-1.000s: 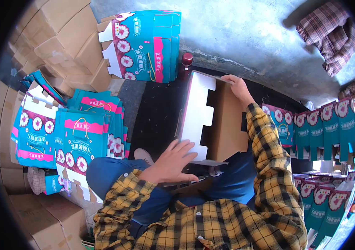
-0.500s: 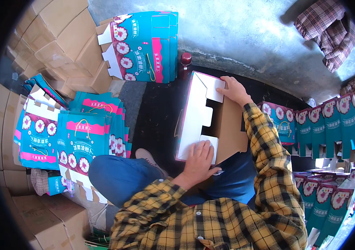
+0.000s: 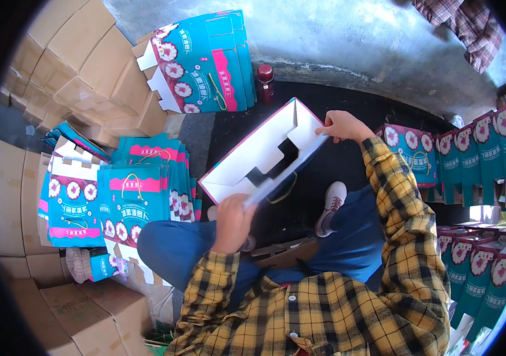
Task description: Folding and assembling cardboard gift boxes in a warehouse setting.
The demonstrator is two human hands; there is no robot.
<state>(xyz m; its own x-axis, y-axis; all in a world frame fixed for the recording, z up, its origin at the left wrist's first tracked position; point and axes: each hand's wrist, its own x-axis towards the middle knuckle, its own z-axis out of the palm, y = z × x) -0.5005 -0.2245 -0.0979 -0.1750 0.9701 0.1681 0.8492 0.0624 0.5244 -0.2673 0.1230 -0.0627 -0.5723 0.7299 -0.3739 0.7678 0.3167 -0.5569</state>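
A partly folded carton (image 3: 247, 157), white flaps uppermost, is tilted over the dark mat in front of me. At its near left corner, my left hand (image 3: 233, 222) is closed on the edge of the last flap. My right hand (image 3: 345, 126) pinches the far right corner of that same flap, thumb and fingers together. The flap stands raised, and a notched gap shows beside it. A cord handle hangs from the carton's near side. My knees lie on both sides below it.
Flat teal cartons (image 3: 229, 65) lean at the far wall beside a red bottle (image 3: 265, 80). More teal cartons (image 3: 131, 207) stand at my left, before stacked brown boxes (image 3: 95, 50). Rows of folded teal boxes (image 3: 483, 148) stand at my right. A checked cloth (image 3: 467, 26) hangs upper right.
The carton has turned and tipped, and its near flap is now raised. My left hand went from lying flat on the flaps to gripping an edge. The right hand now pinches a flap corner.
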